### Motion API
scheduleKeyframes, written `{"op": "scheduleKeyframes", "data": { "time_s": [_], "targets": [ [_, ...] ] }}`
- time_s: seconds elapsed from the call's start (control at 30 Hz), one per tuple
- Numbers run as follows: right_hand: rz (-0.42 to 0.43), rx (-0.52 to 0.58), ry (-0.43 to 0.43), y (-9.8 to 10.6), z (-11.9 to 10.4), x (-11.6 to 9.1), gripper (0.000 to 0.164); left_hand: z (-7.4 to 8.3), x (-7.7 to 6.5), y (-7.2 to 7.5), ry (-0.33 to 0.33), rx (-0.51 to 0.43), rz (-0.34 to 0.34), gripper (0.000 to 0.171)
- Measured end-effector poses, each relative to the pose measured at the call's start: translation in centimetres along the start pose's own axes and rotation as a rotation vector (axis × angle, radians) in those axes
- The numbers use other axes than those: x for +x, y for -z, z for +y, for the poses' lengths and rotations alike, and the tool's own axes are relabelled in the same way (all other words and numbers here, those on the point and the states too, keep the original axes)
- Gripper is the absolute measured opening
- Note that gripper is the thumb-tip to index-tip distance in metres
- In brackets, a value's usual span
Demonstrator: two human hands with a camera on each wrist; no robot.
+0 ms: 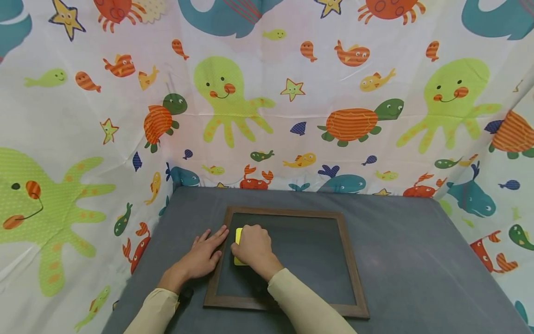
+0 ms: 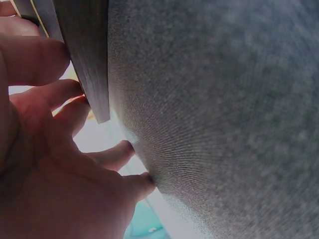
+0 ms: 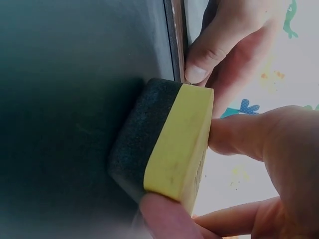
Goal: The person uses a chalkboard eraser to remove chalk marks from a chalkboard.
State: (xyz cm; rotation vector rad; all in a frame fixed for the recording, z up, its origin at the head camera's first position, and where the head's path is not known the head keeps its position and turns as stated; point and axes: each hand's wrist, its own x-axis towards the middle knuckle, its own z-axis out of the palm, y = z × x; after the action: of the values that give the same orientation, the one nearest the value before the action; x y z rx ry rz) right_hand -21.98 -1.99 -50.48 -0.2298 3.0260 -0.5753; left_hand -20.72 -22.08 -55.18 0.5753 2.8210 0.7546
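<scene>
A framed chalkboard (image 1: 308, 260) with a brown wooden frame (image 1: 351, 264) lies flat on the grey table. My right hand (image 1: 254, 248) grips a yellow and black board eraser (image 3: 174, 134) by its yellow back, near the board's left side. In the right wrist view the eraser's dark felt face is against the dark board surface. My left hand (image 1: 202, 255) rests at the left side of the frame with its fingers spread. In the left wrist view, its thumb and some fingers touch the frame's edge (image 2: 89, 59) while other fingertips meet the grey cloth.
Grey cloth (image 1: 409, 260) covers the table around the board. Behind and at both sides hangs a white curtain (image 1: 283, 116) printed with sea animals. A dark strap (image 1: 183, 297) sits at my left wrist.
</scene>
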Motion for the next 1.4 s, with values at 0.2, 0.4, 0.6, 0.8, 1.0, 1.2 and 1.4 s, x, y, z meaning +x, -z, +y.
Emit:
{"op": "scheduleKeyframes", "data": {
  "time_s": [0.2, 0.4, 0.6, 0.8, 1.0, 1.2, 1.4],
  "targets": [
    [-0.006, 0.054, -0.030, 0.2, 0.2, 0.2, 0.048, 0.1, 0.0, 0.3, -0.001, -0.002, -0.003, 0.066],
    [-0.031, 0.114, -0.101, -0.2, 0.9, 0.4, 0.070, 0.2, 0.0, 0.4, 0.002, -0.006, -0.009, 0.066],
    [-0.065, 0.119, -0.090, 0.0, 1.1, 0.5, 0.072, 0.3, -0.1, 0.4, 0.010, -0.029, -0.009, 0.066],
    [-0.075, 0.137, -0.079, 0.5, 1.3, 0.5, 0.068, 0.4, 0.1, 0.4, 0.018, -0.013, -0.023, 0.067],
    [-0.085, 0.128, -0.080, 0.7, 1.6, 0.2, 0.067, 0.3, 0.1, 0.3, 0.029, 0.007, -0.031, 0.066],
    [-0.068, 0.147, -0.082, 1.0, 2.4, -0.2, 0.067, 0.2, 0.2, 0.0, 0.028, 0.025, -0.022, 0.066],
    [-0.068, 0.139, -0.092, 1.6, 3.2, -0.7, 0.067, 0.2, 0.2, 0.1, 0.026, 0.028, -0.024, 0.066]
  ]
}}
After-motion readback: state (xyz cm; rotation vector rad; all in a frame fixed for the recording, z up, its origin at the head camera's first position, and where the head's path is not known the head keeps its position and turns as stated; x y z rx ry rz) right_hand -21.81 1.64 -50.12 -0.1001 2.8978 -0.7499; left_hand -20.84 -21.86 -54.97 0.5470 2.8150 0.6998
